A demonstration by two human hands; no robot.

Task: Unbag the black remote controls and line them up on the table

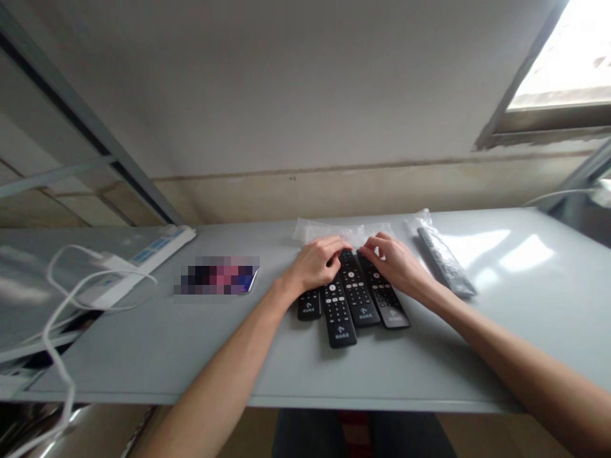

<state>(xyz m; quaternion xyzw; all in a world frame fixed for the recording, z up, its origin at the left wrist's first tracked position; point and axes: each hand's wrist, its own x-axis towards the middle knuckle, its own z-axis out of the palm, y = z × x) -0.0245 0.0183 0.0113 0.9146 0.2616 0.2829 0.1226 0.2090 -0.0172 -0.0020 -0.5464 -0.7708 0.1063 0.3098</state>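
Several black remote controls (340,312) lie side by side on the grey table, their lower ends fanned toward me and out of line. My left hand (317,262) is closed, with curled fingers at the upper ends of the left remotes; it covers most of the leftmost remote control (309,306). At the top of the rightmost remote control (392,308), my right hand (389,257) is closed, thumb and fingertips gripping its upper edge. Between them rests another remote control (361,298). Clear plastic bags (344,230) lie just behind both hands.
Another remote in a clear plastic sleeve (443,261) lies to the right. On the left are a phone (248,280) with a blurred-out screen, a white power strip (143,264) and a looping white cable (48,337). The table's front edge (382,404) runs before me; a wall stands behind.
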